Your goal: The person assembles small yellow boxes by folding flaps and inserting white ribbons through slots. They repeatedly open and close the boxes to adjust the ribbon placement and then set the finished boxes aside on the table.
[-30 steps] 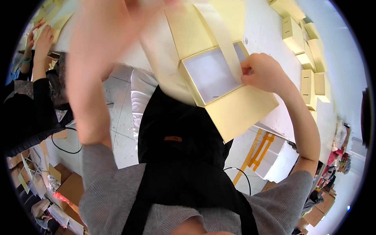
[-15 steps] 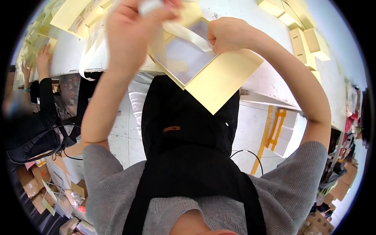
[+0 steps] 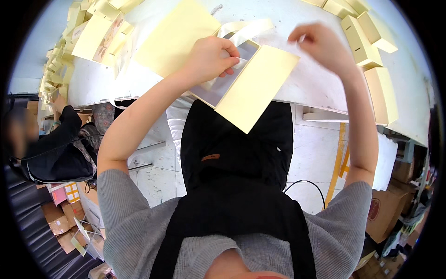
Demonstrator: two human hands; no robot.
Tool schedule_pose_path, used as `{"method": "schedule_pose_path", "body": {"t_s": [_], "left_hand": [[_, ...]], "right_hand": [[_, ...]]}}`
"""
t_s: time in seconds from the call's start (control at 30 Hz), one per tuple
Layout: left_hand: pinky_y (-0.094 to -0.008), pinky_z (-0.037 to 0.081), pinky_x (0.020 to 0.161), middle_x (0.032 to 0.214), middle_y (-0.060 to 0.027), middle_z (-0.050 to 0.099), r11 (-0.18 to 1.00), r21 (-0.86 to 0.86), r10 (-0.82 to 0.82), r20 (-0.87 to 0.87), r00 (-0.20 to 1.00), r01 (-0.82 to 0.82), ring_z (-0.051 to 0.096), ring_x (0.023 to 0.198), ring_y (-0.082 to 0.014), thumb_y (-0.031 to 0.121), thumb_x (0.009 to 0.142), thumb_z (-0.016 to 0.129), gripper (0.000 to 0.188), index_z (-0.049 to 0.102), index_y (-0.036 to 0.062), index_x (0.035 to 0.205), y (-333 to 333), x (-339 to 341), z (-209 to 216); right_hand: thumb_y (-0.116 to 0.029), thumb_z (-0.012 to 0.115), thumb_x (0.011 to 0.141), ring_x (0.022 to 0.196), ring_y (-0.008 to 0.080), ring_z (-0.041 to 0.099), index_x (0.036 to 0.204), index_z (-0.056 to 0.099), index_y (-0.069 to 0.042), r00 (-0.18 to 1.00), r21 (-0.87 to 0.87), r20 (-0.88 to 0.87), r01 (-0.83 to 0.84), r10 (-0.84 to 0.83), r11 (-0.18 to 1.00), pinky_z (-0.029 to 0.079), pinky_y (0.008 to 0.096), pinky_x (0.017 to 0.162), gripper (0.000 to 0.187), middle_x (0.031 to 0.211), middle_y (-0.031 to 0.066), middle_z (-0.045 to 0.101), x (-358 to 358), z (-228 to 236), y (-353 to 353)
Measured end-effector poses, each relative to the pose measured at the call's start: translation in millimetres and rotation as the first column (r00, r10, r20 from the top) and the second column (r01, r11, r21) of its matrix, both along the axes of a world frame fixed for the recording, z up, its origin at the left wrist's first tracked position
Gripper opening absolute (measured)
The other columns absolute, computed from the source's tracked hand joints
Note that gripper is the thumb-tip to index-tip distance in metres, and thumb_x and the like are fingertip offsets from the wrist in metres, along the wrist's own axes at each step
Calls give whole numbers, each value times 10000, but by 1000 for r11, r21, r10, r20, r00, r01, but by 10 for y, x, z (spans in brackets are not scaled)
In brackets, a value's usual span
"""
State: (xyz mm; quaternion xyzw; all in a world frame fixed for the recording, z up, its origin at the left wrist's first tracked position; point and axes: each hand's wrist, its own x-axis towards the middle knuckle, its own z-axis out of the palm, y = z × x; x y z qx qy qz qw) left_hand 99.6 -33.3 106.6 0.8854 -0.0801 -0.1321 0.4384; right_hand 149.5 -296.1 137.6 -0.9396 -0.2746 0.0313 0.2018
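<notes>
One pale yellow box (image 3: 253, 86) lies open at the near edge of the white counter (image 3: 297, 88), its lid flap hanging past the edge toward the person's lap. The left hand (image 3: 211, 58) has its fingers curled shut on white paper (image 3: 232, 63) over the box's tray, with a white ribbon loop (image 3: 246, 29) arching just behind. The right hand (image 3: 320, 46) hovers above the counter beside the box, its fingertips pinched narrow; I cannot tell what, if anything, they hold. The box looks light and stiff, likely to dent at its corners, so it is probably best gripped by the tray walls. More yellow boxes (image 3: 367, 35) line the counter to the right, flat yellow sheets (image 3: 174, 37) to the left, and another person (image 3: 55, 139) sits well apart.
</notes>
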Motion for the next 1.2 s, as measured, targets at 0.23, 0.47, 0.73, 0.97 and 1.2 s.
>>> {"method": "schedule_pose_path", "body": {"t_s": [0.23, 0.47, 0.73, 0.97, 1.2], "left_hand": [[-271, 478, 636, 742, -34, 667, 985, 151, -129, 283, 950, 89, 597, 678, -122, 151, 804, 693, 112, 684, 44, 837, -31, -10, -92], [-255, 473, 670, 769, -27, 666, 993, 88, -87, 155, 984, 74, 600, 725, -99, 145, 807, 688, 105, 681, 42, 824, -2, -101, -101], [-220, 470, 738, 858, -1, 663, 908, 42, -418, 68, 906, 416, 598, 803, -72, -24, 807, 634, 113, 676, 27, 899, 147, 20, -153], [-213, 443, 700, 843, 18, 675, 920, 74, -390, 64, 919, 385, 574, 759, -60, 80, 807, 698, 73, 716, 81, 877, 103, -55, -77], [-228, 552, 739, 1020, -49, 696, 950, -183, -244, 61, 968, 251, 687, 868, -116, 48, 900, 626, 190, 685, 42, 1081, 322, 71, -89]], "right_hand": [[-131, 667, 809, 805, 224, 667, 1111, 669, -10, 923, 493, -336, 3, 187, 870, 528, 347, 737, 325, 1020, 166, 694, -360, -629, 316], [-60, 662, 736, 869, 347, 624, 884, 678, -12, 999, 495, 51, -15, -12, 868, 509, 396, 750, 157, 839, 174, 647, -650, -777, 659], [-25, 665, 742, 854, 353, 644, 903, 648, 14, 945, 629, -47, 279, -323, 726, 517, 399, 740, 166, 889, 181, 659, -1110, -833, 732], [-94, 699, 714, 720, 333, 638, 885, 646, -20, 935, 516, 181, 175, -306, 839, 530, 406, 615, 194, 856, 139, 618, -1303, -1000, 969], [-26, 655, 694, 792, 313, 625, 785, 624, -46, 974, 227, 224, -77, 25, 971, 514, 379, 638, 98, 790, 111, 596, -1632, -902, 540]]}}
